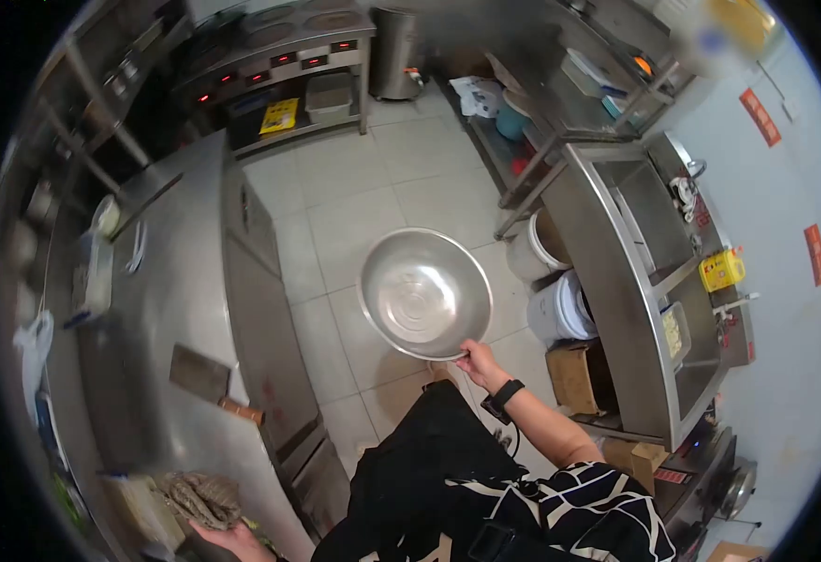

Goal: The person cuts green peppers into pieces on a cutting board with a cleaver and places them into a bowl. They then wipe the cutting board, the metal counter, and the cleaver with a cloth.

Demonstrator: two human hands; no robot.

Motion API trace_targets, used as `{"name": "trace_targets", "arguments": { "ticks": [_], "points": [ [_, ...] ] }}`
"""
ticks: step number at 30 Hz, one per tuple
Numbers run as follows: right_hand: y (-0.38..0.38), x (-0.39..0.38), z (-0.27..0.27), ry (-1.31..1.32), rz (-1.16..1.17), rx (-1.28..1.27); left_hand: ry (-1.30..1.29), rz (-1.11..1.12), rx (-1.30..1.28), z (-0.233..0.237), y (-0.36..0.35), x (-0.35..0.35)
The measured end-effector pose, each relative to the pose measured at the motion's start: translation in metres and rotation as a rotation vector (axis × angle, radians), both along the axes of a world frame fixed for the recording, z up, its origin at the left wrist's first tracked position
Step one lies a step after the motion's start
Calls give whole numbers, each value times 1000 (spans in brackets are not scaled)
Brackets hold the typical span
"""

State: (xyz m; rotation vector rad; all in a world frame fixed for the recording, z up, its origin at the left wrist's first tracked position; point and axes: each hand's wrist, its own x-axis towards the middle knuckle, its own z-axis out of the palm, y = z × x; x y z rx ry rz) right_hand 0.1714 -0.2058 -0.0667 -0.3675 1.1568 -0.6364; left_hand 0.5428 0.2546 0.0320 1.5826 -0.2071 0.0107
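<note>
A wide, empty steel bowl (424, 292) hangs over the tiled floor, its rim gripped by my right hand (480, 363), fingers closed on the near edge. At the lower left, my left hand (232, 539) is against a crumpled brown cloth (202, 498) at the steel counter (176, 393); its fingers are partly hidden under the cloth. A cleaver (200, 374) with a wooden handle lies on that counter, beyond the cloth.
Steel sinks (644, 215) stand on the right, holding a tray of pale food (675, 334). White buckets (560, 309) and a cardboard box (574, 379) are beneath. A stove (284, 42) and a metal cylinder (396, 56) are at the back.
</note>
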Motion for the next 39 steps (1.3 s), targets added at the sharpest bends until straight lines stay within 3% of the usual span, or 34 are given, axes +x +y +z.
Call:
{"name": "trace_targets", "arguments": {
  "ticks": [4, 11, 15, 17, 20, 22, 24, 26, 27, 28, 29, 31, 35, 37, 39],
  "points": [
    [-75, -71, -53, 133, -222, -7, 173, 26, -178, 29, -146, -15],
    [-250, -133, -12, 219, -345, -102, 191, -114, -195, 64, -377, -27],
    [-359, -138, 22, 103, -393, -233, 243, -234, -193, 71, -483, -34],
    [-412, -146, 36, 61, -417, -250, 488, -149, -449, 77, -540, -44],
    [-464, -173, 57, -88, -525, -295, 524, -195, -461, 89, -619, -58],
    [-494, -205, 59, -252, -758, -285, 614, -213, -485, 109, -686, -77],
    [-504, -247, 75, -303, -628, -265, 550, -387, -507, 115, -741, -81],
    [-506, -271, 94, -512, -853, -155, 638, -553, -541, 94, -795, -62],
    [-504, -289, 88, -675, -906, -149, 713, -596, -532, 84, -822, -57],
    [-506, -308, 77, -845, -949, -151, 762, -798, -562, 64, -851, -46],
    [-508, -323, 70, -1038, -960, -108, 809, -748, -541, 93, -898, -78],
    [-507, -339, 59, -1322, -1023, -17, 950, -967, -502, 60, -967, -77],
    [-500, -347, 47, -1344, -1100, -106, 1000, -1235, -356, 61, -1109, -145],
    [-498, -355, 38, -1135, -1182, -165, 977, -1344, -258, 46, -1184, -178],
    [-499, -365, 30, -1102, -1264, -161, 999, -1380, -193, 35, -1252, -217]
  ]
}}
